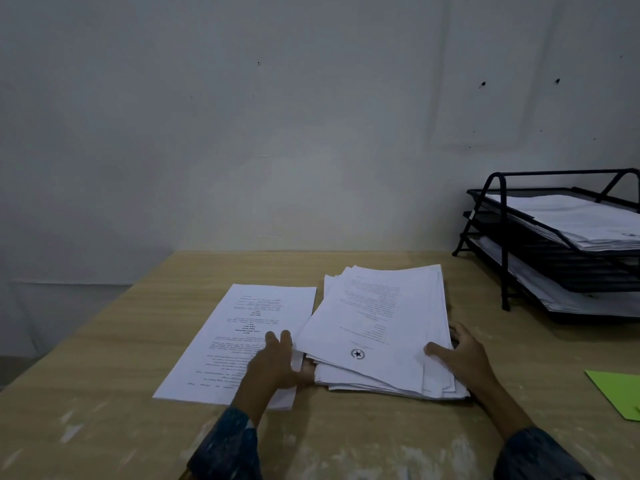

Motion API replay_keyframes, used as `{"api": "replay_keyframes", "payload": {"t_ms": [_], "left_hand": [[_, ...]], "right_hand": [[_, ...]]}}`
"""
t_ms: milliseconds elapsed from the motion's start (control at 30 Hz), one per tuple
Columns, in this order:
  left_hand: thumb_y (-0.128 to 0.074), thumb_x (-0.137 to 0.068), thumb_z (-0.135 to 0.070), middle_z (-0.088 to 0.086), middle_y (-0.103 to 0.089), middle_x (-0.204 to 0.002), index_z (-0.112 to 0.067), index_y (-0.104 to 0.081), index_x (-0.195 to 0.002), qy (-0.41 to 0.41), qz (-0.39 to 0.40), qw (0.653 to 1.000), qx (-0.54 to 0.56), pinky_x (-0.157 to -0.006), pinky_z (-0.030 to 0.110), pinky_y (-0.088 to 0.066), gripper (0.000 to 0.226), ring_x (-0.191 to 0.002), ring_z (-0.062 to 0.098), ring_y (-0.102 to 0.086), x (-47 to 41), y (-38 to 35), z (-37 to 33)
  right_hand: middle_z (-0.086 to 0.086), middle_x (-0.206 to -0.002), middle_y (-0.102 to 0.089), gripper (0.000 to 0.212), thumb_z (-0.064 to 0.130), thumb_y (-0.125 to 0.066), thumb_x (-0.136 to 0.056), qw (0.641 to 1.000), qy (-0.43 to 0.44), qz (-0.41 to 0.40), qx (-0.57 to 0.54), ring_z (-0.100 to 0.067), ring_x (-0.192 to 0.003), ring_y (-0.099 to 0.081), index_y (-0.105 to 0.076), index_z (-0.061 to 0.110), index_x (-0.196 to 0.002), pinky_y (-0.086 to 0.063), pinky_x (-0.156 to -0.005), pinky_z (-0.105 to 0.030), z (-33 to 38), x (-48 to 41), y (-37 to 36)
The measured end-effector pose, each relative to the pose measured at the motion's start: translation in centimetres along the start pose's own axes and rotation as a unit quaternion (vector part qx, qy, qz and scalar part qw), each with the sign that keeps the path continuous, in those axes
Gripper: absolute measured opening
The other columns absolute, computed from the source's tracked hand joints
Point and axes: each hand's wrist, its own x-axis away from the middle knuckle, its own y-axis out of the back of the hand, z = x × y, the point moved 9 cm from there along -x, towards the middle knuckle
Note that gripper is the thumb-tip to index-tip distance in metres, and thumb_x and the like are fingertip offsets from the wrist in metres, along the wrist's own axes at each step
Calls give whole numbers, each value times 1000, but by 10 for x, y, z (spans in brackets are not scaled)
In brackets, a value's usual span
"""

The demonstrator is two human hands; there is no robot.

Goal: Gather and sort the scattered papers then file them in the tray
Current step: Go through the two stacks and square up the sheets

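Two dark blue patterned sleeves [228, 448] come in from the bottom edge over a pale wood-grain worktop [104, 375], whose near strip is scuffed with whitish patches. The left hand [273, 365] lies on a flat white printed sheet [242, 341], its fingers [277, 341] released and straight, its thumb against the left edge of a loose fanned pile of white printed papers [377, 327]. The right hand [464, 362] grasps that pile at its right side, thumb on the top page and fingers [459, 332] curled at the edge. The pile sits mid-worktop, just right of the flat sheet and overlapping its corner; its pages are skewed, the corners splayed, and the top page bears a round star emblem. A lime-green sheet of paper [620, 393] lies at the right edge, apart from the pile. Farther back on the right stands a black three-tier wire-mesh tray [504, 254], well apart from the pile. Its top tier holds a stack of white papers [588, 220], its bottom tier more white sheets [554, 289]; the middle tier is too dark to read. Behind rises a pale plaster wall [242, 133] flecked with small dark marks.
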Motion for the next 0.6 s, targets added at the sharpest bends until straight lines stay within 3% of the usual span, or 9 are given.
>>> {"api": "replay_keyframes", "payload": {"t_ms": [167, 300, 400, 433, 500, 600], "left_hand": [[-63, -80, -37, 11, -40, -114, -9, -39, -114, -25, -41, 999, -11, -73, 26, -40, 51, -93, 22, -51, 4, 7, -7], [-57, -85, -37, 6, -43, -90, -12, -45, -92, -44, -82, 995, -32, -73, 23, -41, 28, -87, 17, -52, 2, 16, -9], [-61, -84, -38, -3, -35, -62, -14, -42, -64, -37, -99, 994, -20, -66, 21, -39, 36, -74, 17, -56, 3, 26, -3], [-61, -84, -36, -4, -35, -60, -13, -47, -63, -27, -108, 994, -17, -65, 21, -40, 34, -75, 19, -60, 3, 31, 1], [-56, -88, -25, 0, -42, -62, -2, -63, -80, -7, -151, 988, -24, -67, 26, -46, 25, -85, 25, -67, 6, 50, 10], [-41, -94, -13, 11, -63, -91, 0, -59, -98, 28, -238, 970, -45, -68, 29, -46, 23, -84, 23, -63, 14, 89, 18]], "right_hand": [[-14, -130, -57, 63, 14, -73, -78, 1000, -8, -3, 2, -18, -91, -54, -44, 8, -133, -45, -74, -28, -1, 3, 1], [-14, -131, -56, 63, 13, -73, -78, 1000, -7, -5, 6, -22, -97, -57, -43, 7, -134, -44, -68, -24, 1, 2, 2], [-14, -131, -57, 63, 14, -72, -78, 1000, -13, -4, 10, -17, -91, -54, -43, 8, -134, -43, -63, -21, 0, 1, 1], [-14, -131, -56, 63, 15, -72, -79, 1000, -15, -3, 13, -16, -90, -53, -42, 8, -134, -43, -61, -20, -1, 1, 1], [-14, -131, -57, 63, 15, -72, -79, 1000, -15, -3, 17, -16, -89, -53, -42, 8, -134, -41, -58, -17, -1, 1, 0], [-14, -130, -57, 62, 14, -72, -79, 1000, -14, -5, 17, -21, -93, -57, -43, 7, -133, -42, -58, -16, 0, 1, 2]]}}
